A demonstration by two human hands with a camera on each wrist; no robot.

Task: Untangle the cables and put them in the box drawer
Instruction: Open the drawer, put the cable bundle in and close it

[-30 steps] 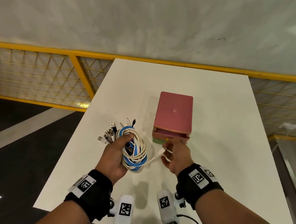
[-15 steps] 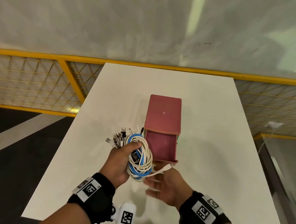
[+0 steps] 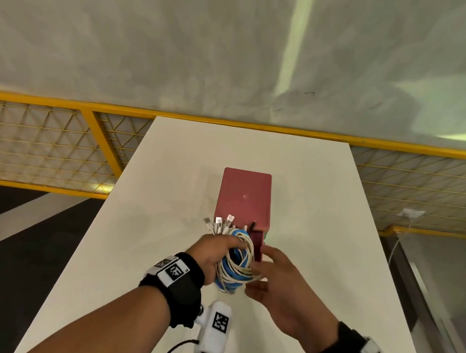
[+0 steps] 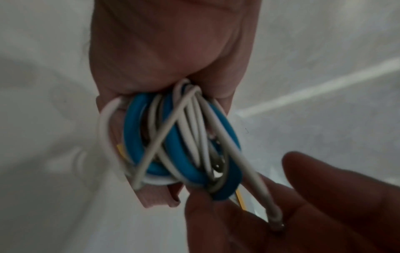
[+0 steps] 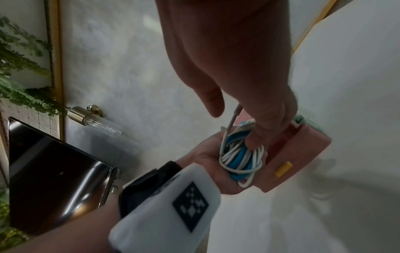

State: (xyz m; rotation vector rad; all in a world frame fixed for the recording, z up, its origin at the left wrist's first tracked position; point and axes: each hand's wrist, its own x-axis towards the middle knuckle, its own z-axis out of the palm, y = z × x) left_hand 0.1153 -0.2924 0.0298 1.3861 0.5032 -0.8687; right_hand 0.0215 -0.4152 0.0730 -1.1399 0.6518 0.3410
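A pink box (image 3: 244, 197) stands mid-table, its top drawer (image 3: 257, 243) pulled out toward me; the drawer's yellow handle (image 5: 283, 169) shows in the right wrist view. My left hand (image 3: 212, 250) grips a coiled bundle of white and blue cables (image 3: 235, 265) in front of the open drawer, plug ends (image 3: 222, 224) sticking up. My right hand (image 3: 271, 269) meets the bundle from the right, its fingertips (image 5: 258, 137) touching the coils (image 5: 240, 154) and the thumb held apart. One white cable's loose end (image 4: 276, 226) lies across my right fingers. The drawer's inside is mostly hidden.
The white table (image 3: 322, 214) is narrow, with edges close on both sides and dark floor (image 3: 2, 252) to the left. A yellow mesh fence (image 3: 42, 142) runs behind it under a grey wall. A white wrist camera unit (image 3: 214, 329) hangs below my left wrist.
The right hand pulled the drawer out, then let go and came up to the bundle. The left hand carried the bundle right, up to the open drawer.
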